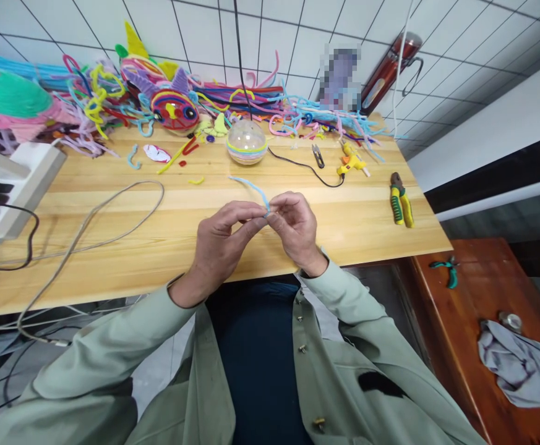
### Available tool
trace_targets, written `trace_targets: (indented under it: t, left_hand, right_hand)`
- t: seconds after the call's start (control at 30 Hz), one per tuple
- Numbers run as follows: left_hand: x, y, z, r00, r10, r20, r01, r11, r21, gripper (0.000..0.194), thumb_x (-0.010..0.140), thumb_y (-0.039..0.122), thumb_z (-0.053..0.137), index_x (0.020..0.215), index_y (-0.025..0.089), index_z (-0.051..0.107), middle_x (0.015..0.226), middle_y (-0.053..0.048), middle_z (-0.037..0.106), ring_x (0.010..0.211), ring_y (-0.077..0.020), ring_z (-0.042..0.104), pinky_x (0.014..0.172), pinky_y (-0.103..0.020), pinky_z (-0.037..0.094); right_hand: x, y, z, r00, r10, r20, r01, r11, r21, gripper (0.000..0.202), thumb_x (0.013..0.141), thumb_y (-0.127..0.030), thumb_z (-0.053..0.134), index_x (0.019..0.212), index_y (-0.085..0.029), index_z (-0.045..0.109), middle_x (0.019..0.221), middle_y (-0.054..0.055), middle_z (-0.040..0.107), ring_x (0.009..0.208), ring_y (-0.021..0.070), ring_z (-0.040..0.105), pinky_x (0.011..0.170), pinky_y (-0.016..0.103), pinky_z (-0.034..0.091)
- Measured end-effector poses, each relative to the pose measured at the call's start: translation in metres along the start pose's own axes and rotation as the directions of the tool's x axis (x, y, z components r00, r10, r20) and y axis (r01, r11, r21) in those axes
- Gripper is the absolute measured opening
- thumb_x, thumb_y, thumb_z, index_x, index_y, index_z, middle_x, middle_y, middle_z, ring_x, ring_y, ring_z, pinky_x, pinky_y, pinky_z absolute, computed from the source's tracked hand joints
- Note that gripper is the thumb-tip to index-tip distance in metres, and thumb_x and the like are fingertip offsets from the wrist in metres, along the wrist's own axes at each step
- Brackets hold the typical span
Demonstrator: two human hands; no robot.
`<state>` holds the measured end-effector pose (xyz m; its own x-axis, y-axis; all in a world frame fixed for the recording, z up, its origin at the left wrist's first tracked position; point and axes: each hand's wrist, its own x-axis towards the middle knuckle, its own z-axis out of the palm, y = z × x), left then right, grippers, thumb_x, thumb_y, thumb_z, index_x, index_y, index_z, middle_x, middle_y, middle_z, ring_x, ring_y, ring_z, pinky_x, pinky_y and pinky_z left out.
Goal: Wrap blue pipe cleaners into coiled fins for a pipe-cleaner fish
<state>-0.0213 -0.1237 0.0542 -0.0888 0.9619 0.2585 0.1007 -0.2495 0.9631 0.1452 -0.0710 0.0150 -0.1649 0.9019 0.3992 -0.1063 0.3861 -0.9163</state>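
Observation:
Between my fingertips is a light blue pipe cleaner (253, 186), its free end curving up and to the left. My left hand (221, 238) pinches its lower end with thumb and forefinger. Right beside it, my right hand (295, 225) pinches the same spot, and the fingertips of both hands almost meet. The fingers hide the pipe cleaner's lower end. Just beyond my hands sits a clear plastic ball (246, 148) with yellow, pink and blue bands round its middle. A short yellow piece (196, 181) lies to the left of the blue one.
Bundles of coloured pipe cleaners (251, 93) line the wall, with a red fish-like figure (174, 111) among them. Toward the right lie small snips (318, 156), a yellow glue gun (352, 161) and pliers (402, 201). A looped cable (88, 216) crosses the table's left side.

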Motion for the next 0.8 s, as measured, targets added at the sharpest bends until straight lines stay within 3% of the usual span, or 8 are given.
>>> trace_targets:
  t: [0.2, 0.3, 0.4, 0.47, 0.6, 0.8]
  left_hand:
    - [0.008, -0.001, -0.002, 0.996, -0.067, 0.060, 0.067, 0.998, 0.008, 0.031, 0.089, 0.060, 0.092, 0.088, 0.029, 0.087, 0.101, -0.005, 0.088, 0.099, -0.0255, 0.080, 0.099, -0.042, 0.063]
    - [0.015, -0.005, -0.003, 0.981, -0.173, 0.083, 0.177, 0.983, -0.050, 0.038, 0.084, 0.063, 0.094, 0.089, 0.026, 0.087, 0.096, -0.006, 0.087, 0.091, -0.0248, 0.079, 0.091, -0.040, 0.064]
    - [0.021, -0.011, -0.003, 0.967, -0.247, 0.064, 0.253, 0.959, -0.124, 0.037, 0.082, 0.059, 0.095, 0.089, 0.024, 0.085, 0.093, -0.006, 0.087, 0.087, -0.0240, 0.078, 0.088, -0.040, 0.065]
    - [0.023, -0.014, -0.001, 0.966, -0.255, 0.052, 0.260, 0.953, -0.157, 0.032, 0.084, 0.054, 0.094, 0.089, 0.024, 0.084, 0.093, -0.006, 0.086, 0.086, -0.0228, 0.077, 0.087, -0.039, 0.064]
    - [0.026, -0.014, 0.004, 0.971, -0.234, 0.040, 0.238, 0.952, -0.192, 0.027, 0.084, 0.048, 0.092, 0.088, 0.024, 0.081, 0.091, -0.004, 0.084, 0.085, -0.0204, 0.074, 0.085, -0.036, 0.063]
    - [0.031, -0.009, 0.010, 0.977, -0.212, -0.006, 0.210, 0.971, -0.112, 0.035, 0.083, 0.057, 0.091, 0.089, 0.025, 0.076, 0.090, -0.004, 0.080, 0.085, -0.0211, 0.072, 0.082, -0.036, 0.062]
  right_hand:
    - [0.004, 0.007, -0.009, 0.999, -0.031, 0.033, 0.034, 0.995, -0.089, 0.044, 0.095, -0.071, 0.083, 0.109, -0.030, 0.077, 0.110, 0.004, 0.066, 0.090, 0.0195, 0.060, 0.095, 0.043, 0.058]
    - [0.008, 0.003, -0.013, 0.999, 0.004, 0.048, 0.001, 0.994, -0.111, 0.046, 0.094, -0.074, 0.082, 0.108, -0.030, 0.078, 0.113, 0.005, 0.071, 0.098, 0.0218, 0.065, 0.093, 0.042, 0.056]
    - [0.013, -0.005, -0.018, 0.993, 0.076, 0.088, -0.063, 0.988, -0.143, 0.045, 0.098, -0.073, 0.077, 0.109, -0.030, 0.080, 0.114, 0.004, 0.078, 0.111, 0.0242, 0.070, 0.102, 0.044, 0.055]
    - [0.015, -0.010, -0.020, 0.988, 0.113, 0.107, -0.097, 0.985, -0.145, 0.043, 0.099, -0.072, 0.077, 0.106, -0.030, 0.081, 0.109, 0.003, 0.079, 0.108, 0.0237, 0.071, 0.106, 0.044, 0.056]
    - [0.016, -0.013, -0.021, 0.987, 0.133, 0.088, -0.123, 0.986, -0.109, 0.041, 0.097, -0.069, 0.082, 0.095, -0.027, 0.080, 0.096, 0.002, 0.078, 0.095, 0.0208, 0.072, 0.094, 0.040, 0.060]
    - [0.016, -0.014, -0.016, 0.986, 0.148, 0.080, -0.140, 0.985, -0.103, 0.043, 0.091, -0.069, 0.087, 0.096, -0.026, 0.079, 0.094, 0.002, 0.078, 0.091, 0.0199, 0.072, 0.090, 0.040, 0.063]
